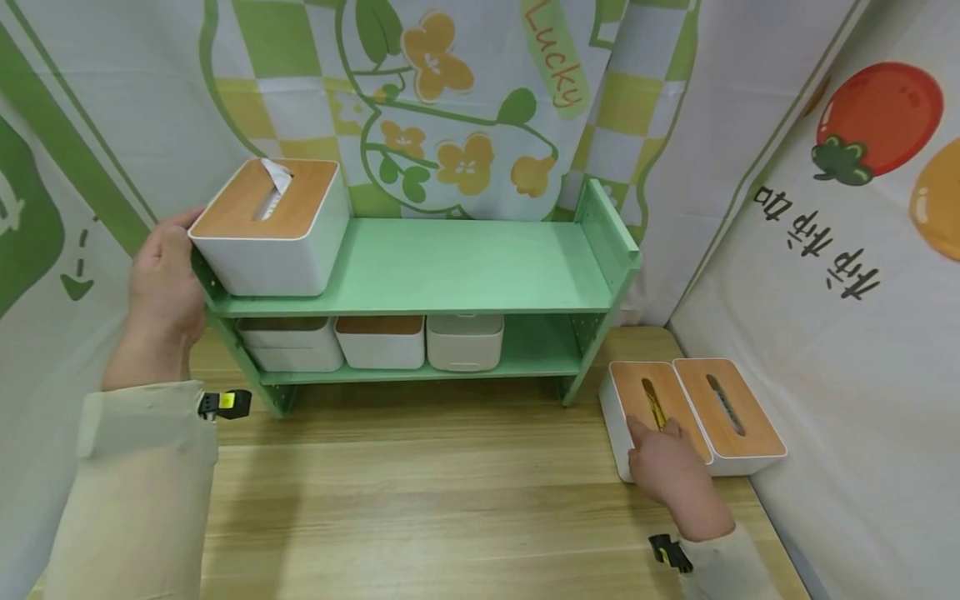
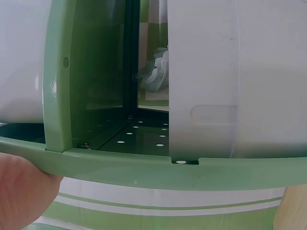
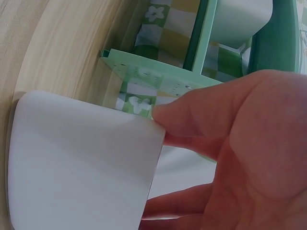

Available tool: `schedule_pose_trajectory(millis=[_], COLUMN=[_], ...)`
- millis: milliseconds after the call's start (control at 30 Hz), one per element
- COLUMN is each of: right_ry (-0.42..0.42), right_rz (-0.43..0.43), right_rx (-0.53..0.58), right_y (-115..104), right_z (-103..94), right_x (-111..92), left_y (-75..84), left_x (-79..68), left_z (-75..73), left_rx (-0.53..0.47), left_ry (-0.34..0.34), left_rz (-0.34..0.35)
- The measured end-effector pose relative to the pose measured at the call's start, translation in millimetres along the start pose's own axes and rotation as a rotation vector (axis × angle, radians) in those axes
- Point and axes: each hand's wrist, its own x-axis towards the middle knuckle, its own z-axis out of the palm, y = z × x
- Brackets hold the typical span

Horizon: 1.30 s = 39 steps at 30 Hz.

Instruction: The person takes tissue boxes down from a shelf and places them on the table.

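A white tissue box with a wood-look lid (image 1: 300, 179) and a tissue poking out stands on the left of the green shelf (image 1: 465, 262). My left hand (image 1: 167, 283) grips the shelf's left end beside this box; its fingertips are hidden behind the side panel. In the left wrist view, part of the hand (image 2: 24, 194) lies against the green edge. At right, two white boxes with wood-look slotted lids stand side by side on the table. My right hand (image 1: 671, 467) touches the nearer box (image 1: 630, 387), thumb at its rim in the right wrist view, fingers over the lid.
The lower shelf carries several white bins, including a box with a brown top (image 1: 380, 343) and a lidded bin (image 1: 465, 343). The other slotted box (image 1: 750, 400) stands close to the right wall cloth (image 1: 862, 358). A patterned curtain (image 1: 465, 108) hangs behind the shelf.
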Motion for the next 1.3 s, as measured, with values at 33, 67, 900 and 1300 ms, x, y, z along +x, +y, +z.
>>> schedule_pose_trajectory(millis=[33, 67, 900, 1300], right_ry=[0.001, 0.004, 0.087, 0.123], right_rz=[-0.001, -0.004, 0.03, 0.007], right_rx=[0.001, 0.0, -0.001, -0.013], right_y=[0.5, 0.8, -2.0, -0.5], right_z=[0.7, 1.3, 10.1, 15.3], right_x=[0.4, 0.5, -2.6, -1.4], left_y=[-0.3, -0.3, -2.8, -2.8], left_x=[0.0, 0.1, 3.3, 4.8], left_z=[-0.2, -0.3, -0.2, -0.9], left_rx=[0.002, 0.0, -0.038, -0.095], left_ry=[0.001, 0.002, 0.017, 0.008], left_rz=[-0.001, -0.002, 0.0, -0.008])
